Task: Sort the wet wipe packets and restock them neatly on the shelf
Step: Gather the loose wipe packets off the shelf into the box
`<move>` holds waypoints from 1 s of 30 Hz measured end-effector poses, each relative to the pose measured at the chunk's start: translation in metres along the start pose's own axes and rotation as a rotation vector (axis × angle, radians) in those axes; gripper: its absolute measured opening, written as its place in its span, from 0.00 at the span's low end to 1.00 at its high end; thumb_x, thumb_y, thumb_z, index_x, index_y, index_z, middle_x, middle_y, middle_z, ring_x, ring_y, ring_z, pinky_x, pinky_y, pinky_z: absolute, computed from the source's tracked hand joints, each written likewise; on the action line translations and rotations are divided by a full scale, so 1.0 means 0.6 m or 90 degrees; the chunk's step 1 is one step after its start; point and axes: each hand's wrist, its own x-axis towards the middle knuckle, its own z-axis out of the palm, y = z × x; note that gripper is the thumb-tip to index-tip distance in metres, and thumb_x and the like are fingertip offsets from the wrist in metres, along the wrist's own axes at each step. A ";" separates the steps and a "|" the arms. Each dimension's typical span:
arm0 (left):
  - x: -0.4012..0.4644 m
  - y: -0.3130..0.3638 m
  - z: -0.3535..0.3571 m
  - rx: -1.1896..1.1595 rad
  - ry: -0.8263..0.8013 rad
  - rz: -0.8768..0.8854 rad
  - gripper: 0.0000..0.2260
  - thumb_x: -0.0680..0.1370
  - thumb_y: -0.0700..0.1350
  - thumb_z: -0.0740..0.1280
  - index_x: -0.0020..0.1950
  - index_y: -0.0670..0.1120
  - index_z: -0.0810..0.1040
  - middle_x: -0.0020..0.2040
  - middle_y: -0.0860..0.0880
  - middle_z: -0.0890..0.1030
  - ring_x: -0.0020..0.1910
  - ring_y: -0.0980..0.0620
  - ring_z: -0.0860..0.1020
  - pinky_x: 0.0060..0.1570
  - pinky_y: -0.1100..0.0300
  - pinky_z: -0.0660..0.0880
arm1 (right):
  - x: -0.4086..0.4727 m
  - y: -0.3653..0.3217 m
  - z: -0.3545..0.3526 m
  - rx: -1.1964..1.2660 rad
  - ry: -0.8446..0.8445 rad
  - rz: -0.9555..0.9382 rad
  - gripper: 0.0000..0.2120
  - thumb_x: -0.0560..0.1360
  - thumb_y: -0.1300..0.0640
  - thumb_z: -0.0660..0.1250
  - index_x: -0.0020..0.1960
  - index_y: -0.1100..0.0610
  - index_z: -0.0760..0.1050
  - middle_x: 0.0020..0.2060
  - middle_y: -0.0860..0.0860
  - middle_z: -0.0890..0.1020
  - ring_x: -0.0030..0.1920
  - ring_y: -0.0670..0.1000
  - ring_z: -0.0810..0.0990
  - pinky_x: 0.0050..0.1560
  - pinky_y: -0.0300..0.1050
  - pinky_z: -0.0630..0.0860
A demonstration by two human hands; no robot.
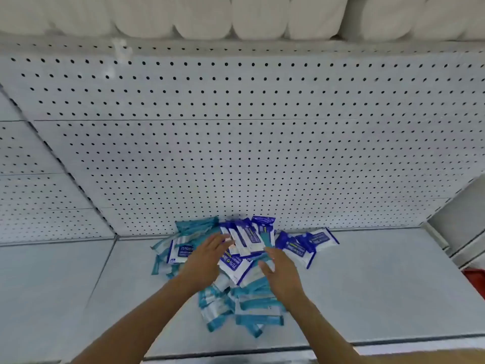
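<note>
Head view gives us a white metal shelf (367, 285) backed by a white pegboard panel with rows of dark holes (236, 153); on the shelf lies one loose heap of wet wipe packets (244, 271), piled against the foot of the panel, a little left of the middle. We see two kinds mixed together: dark blue and white packets (311, 243) gathered at the far side and trailing off to the right, and teal and white packets (249, 308) spilling toward the near edge and out to the left. They overlap at all angles, some face up with print showing, none stacked in order. Above the panel, a higher shelf carries a row of white soft bundles (257, 17). At the far right edge a red object (476, 279) peeks in.

Our left hand (207, 256) rests palm down on the middle of the heap, fingers straight and touching the dark blue packets. Our right hand (282, 274) hovers just beside it over the heap's right half, fingers spread and relaxed, grasping nothing.
</note>
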 end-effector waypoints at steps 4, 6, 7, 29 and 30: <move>0.079 -0.011 0.005 0.165 -0.128 0.001 0.43 0.75 0.45 0.70 0.80 0.49 0.46 0.81 0.51 0.43 0.79 0.49 0.42 0.76 0.51 0.47 | 0.097 -0.022 0.017 -0.147 -0.104 -0.029 0.36 0.77 0.39 0.62 0.77 0.57 0.56 0.76 0.54 0.61 0.75 0.53 0.59 0.73 0.49 0.61; 0.091 -0.023 0.027 0.206 -0.157 0.010 0.49 0.73 0.51 0.73 0.80 0.47 0.41 0.80 0.50 0.37 0.79 0.48 0.42 0.75 0.52 0.43 | 0.121 -0.022 0.034 -0.190 -0.162 -0.034 0.41 0.76 0.36 0.61 0.78 0.59 0.52 0.78 0.55 0.56 0.77 0.53 0.55 0.75 0.49 0.57; 0.092 -0.027 0.037 0.213 -0.173 0.007 0.52 0.72 0.53 0.74 0.79 0.46 0.37 0.78 0.49 0.34 0.79 0.49 0.41 0.75 0.54 0.43 | 0.127 -0.019 0.041 -0.210 -0.183 -0.034 0.43 0.76 0.35 0.60 0.79 0.59 0.50 0.78 0.56 0.55 0.77 0.53 0.54 0.75 0.48 0.56; 0.077 -0.087 0.056 0.264 -0.017 0.208 0.35 0.64 0.57 0.79 0.68 0.46 0.75 0.63 0.47 0.78 0.58 0.46 0.76 0.56 0.52 0.79 | 0.175 -0.048 0.066 -0.446 -0.141 0.016 0.23 0.80 0.58 0.59 0.73 0.59 0.61 0.64 0.56 0.74 0.64 0.56 0.73 0.56 0.49 0.74; 0.083 -0.082 0.055 0.281 -0.008 0.209 0.35 0.62 0.54 0.80 0.66 0.43 0.77 0.60 0.46 0.79 0.56 0.46 0.77 0.57 0.51 0.78 | 0.174 -0.051 0.066 -0.452 -0.130 0.034 0.22 0.80 0.58 0.59 0.73 0.59 0.61 0.64 0.55 0.74 0.64 0.56 0.73 0.54 0.49 0.75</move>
